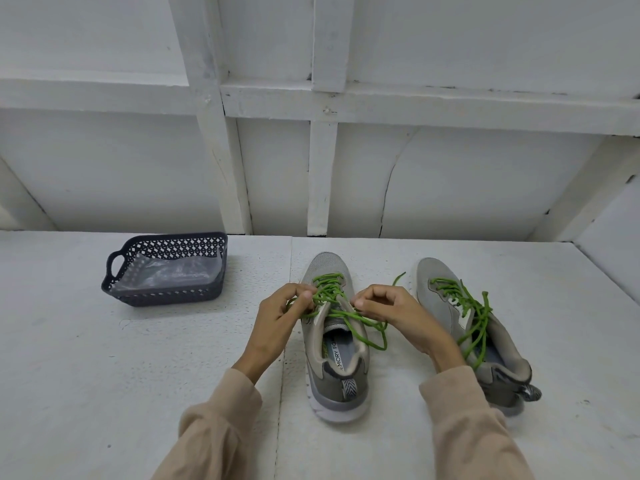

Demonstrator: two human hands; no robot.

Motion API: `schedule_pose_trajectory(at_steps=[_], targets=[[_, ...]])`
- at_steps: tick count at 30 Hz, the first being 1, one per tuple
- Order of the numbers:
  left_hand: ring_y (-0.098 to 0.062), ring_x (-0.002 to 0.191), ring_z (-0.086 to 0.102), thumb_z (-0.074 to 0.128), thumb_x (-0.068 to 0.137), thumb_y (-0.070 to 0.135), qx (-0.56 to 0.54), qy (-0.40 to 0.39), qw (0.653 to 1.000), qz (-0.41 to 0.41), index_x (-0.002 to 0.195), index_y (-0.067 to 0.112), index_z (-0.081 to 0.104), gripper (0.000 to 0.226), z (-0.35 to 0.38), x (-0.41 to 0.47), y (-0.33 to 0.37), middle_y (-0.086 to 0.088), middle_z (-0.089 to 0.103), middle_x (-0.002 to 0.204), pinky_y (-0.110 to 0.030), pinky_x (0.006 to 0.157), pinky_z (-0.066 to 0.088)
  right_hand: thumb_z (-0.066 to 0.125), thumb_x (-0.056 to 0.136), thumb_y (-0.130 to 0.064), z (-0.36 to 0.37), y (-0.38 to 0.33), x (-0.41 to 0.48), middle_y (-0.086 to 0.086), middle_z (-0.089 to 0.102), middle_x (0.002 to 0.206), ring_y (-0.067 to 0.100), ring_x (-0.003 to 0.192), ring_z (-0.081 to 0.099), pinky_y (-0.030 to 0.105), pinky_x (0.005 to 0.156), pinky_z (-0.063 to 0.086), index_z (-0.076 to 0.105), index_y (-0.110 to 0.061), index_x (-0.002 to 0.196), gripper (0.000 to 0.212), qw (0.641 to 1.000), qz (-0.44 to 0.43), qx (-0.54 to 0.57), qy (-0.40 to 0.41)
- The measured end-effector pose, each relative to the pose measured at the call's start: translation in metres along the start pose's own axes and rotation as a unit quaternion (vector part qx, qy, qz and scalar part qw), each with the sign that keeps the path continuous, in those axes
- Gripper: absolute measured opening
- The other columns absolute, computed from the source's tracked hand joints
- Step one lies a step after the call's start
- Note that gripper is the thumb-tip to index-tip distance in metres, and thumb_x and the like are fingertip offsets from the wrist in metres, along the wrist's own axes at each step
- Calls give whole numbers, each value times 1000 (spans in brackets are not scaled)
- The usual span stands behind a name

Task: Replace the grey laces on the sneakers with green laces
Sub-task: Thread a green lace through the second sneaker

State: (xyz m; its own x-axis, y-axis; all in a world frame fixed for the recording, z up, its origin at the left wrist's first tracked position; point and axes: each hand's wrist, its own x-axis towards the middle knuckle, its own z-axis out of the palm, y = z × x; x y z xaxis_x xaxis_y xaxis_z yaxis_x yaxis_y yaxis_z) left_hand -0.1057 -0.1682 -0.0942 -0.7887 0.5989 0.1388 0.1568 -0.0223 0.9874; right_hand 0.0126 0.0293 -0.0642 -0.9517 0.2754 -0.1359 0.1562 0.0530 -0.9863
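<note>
A plain makeshift workspace: a white-painted table [104,375] against a bare timber-framed panel wall [450,185].

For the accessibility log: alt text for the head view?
The left hand and right hand pinch green lace on one grey sneaker; a second sneaker, laced green, stands right of it. A dark basket sits left on the white table.

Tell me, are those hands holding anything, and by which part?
Both pinch the green lace of the sneaker between them, near its top eyelets: the left hand on the left strands, the right hand on the right strand.
</note>
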Motion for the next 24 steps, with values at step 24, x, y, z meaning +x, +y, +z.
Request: schedule_pose_trajectory(at_steps=[24], targets=[[-17,88,72,48,99,4,-2,26,999,-30,92,-1,67,20,4,0,-1,-2,69,108,-30,84,57,75,68,-9,-1,-10,-3,4,68,113,16,108,63,28,91,46,63,-9,69,12,998,-32,-48,-36]])
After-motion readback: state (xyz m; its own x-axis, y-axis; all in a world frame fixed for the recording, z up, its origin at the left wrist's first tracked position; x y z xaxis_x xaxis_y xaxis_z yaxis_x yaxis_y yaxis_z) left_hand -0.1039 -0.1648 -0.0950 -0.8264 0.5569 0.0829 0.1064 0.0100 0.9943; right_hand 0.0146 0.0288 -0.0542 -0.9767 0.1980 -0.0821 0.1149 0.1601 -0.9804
